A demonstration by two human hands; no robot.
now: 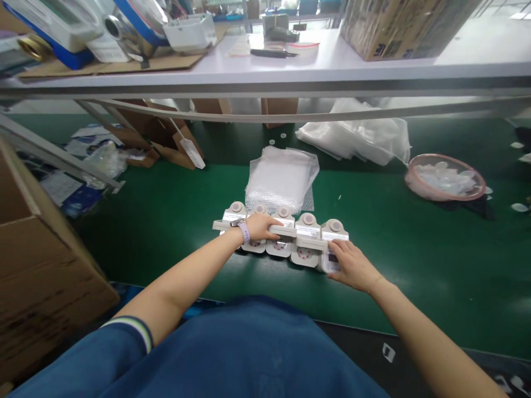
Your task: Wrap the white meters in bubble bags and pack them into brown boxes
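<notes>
Several small off-white devices with round ends and raised flap lids stand side by side on the green table. My left hand point(262, 226), with a watch on its wrist, reaches over the left part of the row. Its fingers close on the lid point(282, 230) of the middle device point(279, 249). My right hand point(352, 265) grips the rightmost device point(334, 225) by its side, fingers above and thumb below. Between the hands stands another device point(305, 257), its lid up and a red-marked dial showing. My left hand and wrist partly hide the devices at the left.
Bubble-wrap bags point(277, 177) lie just behind the row. Farther back are clear plastic bags point(357, 132) and a pink bowl point(443, 179) of small plastic pieces. A shelf point(265, 77) spans above the table. A large cardboard box point(41, 276) stands at the left.
</notes>
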